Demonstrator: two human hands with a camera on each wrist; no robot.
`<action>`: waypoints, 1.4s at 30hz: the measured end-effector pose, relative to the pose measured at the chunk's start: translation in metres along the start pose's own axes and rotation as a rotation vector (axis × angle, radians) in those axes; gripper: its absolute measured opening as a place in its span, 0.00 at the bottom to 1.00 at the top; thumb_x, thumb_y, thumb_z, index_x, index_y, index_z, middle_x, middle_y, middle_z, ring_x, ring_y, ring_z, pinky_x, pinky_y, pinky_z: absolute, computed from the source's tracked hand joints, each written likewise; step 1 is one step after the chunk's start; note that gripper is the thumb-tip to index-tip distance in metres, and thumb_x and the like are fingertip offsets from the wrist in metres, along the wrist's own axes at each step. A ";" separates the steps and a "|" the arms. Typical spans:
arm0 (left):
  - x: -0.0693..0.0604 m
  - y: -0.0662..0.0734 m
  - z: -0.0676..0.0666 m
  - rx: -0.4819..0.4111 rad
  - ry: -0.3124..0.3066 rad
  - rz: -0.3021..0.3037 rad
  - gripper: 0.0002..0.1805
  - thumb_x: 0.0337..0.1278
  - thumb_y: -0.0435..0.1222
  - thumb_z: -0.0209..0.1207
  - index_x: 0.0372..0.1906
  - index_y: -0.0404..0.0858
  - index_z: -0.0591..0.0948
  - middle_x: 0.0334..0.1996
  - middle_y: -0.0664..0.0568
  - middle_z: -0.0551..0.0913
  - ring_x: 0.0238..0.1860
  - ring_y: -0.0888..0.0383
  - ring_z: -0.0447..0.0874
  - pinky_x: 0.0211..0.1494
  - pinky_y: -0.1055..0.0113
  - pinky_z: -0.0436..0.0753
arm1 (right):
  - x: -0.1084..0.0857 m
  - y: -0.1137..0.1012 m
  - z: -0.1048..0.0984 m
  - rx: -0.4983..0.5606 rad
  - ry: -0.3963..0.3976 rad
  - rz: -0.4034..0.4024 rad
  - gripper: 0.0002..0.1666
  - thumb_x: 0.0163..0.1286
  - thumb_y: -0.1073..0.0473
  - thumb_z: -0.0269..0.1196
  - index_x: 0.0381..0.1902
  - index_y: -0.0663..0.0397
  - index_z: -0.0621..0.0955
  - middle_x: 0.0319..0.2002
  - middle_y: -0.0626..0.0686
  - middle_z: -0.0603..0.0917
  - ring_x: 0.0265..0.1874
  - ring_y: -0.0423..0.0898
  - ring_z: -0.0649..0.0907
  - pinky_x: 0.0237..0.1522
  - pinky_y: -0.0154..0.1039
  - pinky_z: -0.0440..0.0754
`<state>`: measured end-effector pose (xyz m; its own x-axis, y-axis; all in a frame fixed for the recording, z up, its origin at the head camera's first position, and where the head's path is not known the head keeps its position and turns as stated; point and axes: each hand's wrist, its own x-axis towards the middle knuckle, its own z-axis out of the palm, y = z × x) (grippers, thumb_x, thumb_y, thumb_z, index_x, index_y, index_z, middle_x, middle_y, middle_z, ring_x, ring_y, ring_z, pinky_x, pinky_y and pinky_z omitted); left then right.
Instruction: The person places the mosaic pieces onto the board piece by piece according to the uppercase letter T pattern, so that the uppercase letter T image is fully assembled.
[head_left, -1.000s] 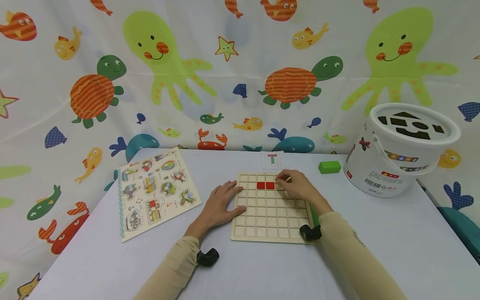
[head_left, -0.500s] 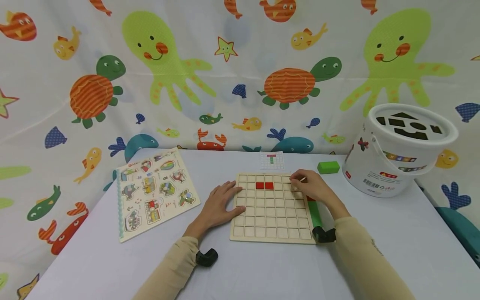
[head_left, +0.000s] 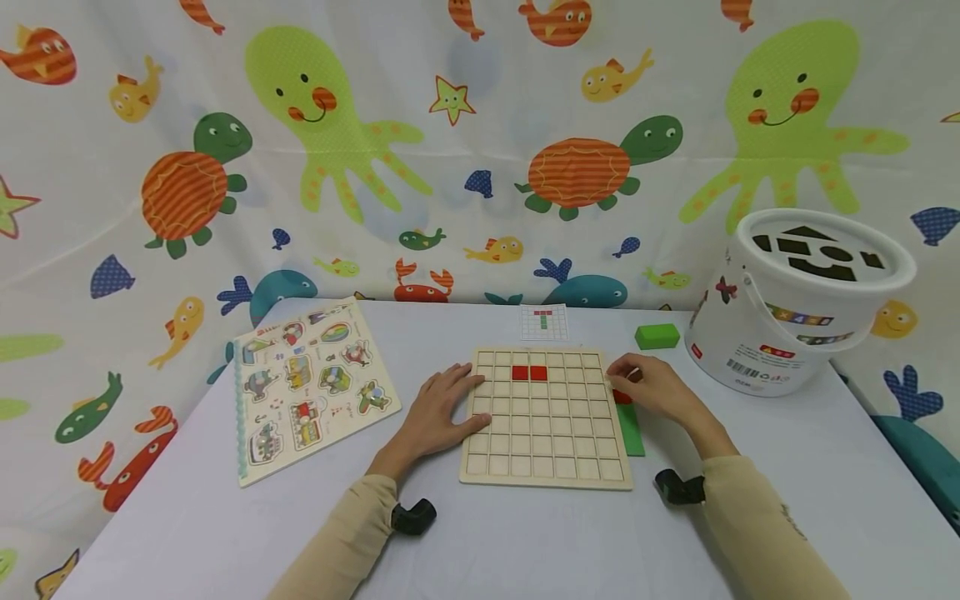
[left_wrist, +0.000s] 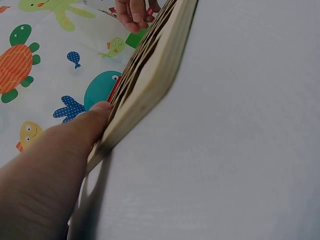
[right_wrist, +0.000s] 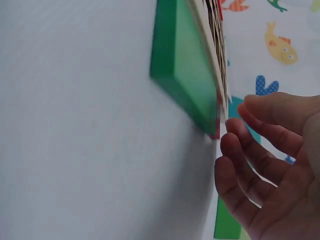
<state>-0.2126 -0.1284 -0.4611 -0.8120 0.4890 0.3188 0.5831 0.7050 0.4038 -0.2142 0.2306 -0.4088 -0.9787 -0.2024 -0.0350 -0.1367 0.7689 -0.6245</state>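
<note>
My left hand [head_left: 444, 414] rests at the left edge of a wooden grid board [head_left: 543, 425], fingers and thumb spread; its thumb touches the board's edge in the left wrist view. Two red squares [head_left: 529, 373] lie side by side in upper cells. My right hand [head_left: 654, 390] is at the board's upper right edge. In the right wrist view its fingers [right_wrist: 240, 190] are loosely curled, thumb near the index finger, with nothing visible between them. By the board's right edge are a green block [head_left: 634, 432] and a red piece [head_left: 622, 397], partly hidden by board and hand.
A small grid card [head_left: 544, 323] printed with a red and green T lies behind the board. Another green block [head_left: 657, 336] sits back right, beside a large white bucket [head_left: 738, 333] with a shape-cut lid. A picture puzzle board [head_left: 318, 396] lies left. A sea-animal cloth hangs behind.
My right hand has moved right, from the cell beside the red squares to the board's right edge, uncovering part of the green block and red piece. The left hand has stayed in place.
</note>
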 end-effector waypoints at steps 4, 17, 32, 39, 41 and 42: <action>0.000 0.000 0.000 0.005 -0.015 -0.017 0.35 0.53 0.57 0.58 0.64 0.46 0.71 0.69 0.45 0.66 0.72 0.45 0.58 0.70 0.42 0.57 | -0.008 0.004 -0.003 -0.029 -0.035 -0.036 0.12 0.67 0.57 0.60 0.45 0.58 0.80 0.40 0.55 0.81 0.40 0.48 0.78 0.42 0.42 0.76; 0.000 -0.001 -0.001 0.004 -0.031 -0.030 0.34 0.55 0.57 0.58 0.65 0.47 0.71 0.69 0.45 0.65 0.73 0.45 0.57 0.71 0.42 0.56 | -0.024 0.010 -0.003 -0.113 -0.022 -0.039 0.13 0.62 0.60 0.63 0.45 0.56 0.80 0.40 0.54 0.77 0.40 0.48 0.75 0.40 0.41 0.75; 0.001 0.001 -0.001 -0.001 -0.023 -0.021 0.34 0.54 0.56 0.58 0.64 0.45 0.71 0.69 0.44 0.65 0.72 0.44 0.58 0.70 0.41 0.56 | -0.028 0.014 -0.001 0.045 0.034 -0.033 0.09 0.64 0.63 0.61 0.42 0.56 0.74 0.37 0.53 0.80 0.40 0.49 0.78 0.38 0.37 0.77; 0.000 0.001 -0.001 -0.001 -0.021 -0.023 0.34 0.54 0.56 0.59 0.64 0.45 0.71 0.69 0.44 0.66 0.72 0.45 0.58 0.70 0.41 0.56 | -0.025 0.007 -0.002 0.110 0.052 -0.022 0.11 0.64 0.62 0.60 0.43 0.57 0.73 0.40 0.56 0.80 0.41 0.50 0.78 0.37 0.38 0.76; 0.000 0.001 -0.001 -0.001 -0.024 -0.024 0.34 0.55 0.56 0.58 0.64 0.45 0.71 0.69 0.44 0.65 0.72 0.45 0.57 0.70 0.41 0.56 | -0.023 0.006 -0.001 0.122 0.058 -0.025 0.12 0.65 0.63 0.59 0.46 0.57 0.73 0.42 0.57 0.80 0.41 0.51 0.79 0.37 0.38 0.76; 0.000 0.001 0.000 -0.002 -0.022 -0.020 0.34 0.55 0.56 0.58 0.64 0.45 0.71 0.69 0.44 0.66 0.72 0.45 0.58 0.70 0.41 0.56 | -0.022 0.006 0.000 0.123 0.061 -0.026 0.13 0.65 0.63 0.59 0.47 0.57 0.73 0.42 0.57 0.79 0.41 0.51 0.79 0.38 0.38 0.75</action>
<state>-0.2119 -0.1283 -0.4605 -0.8241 0.4858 0.2913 0.5664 0.7137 0.4121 -0.1935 0.2393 -0.4117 -0.9830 -0.1813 0.0276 -0.1461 0.6831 -0.7156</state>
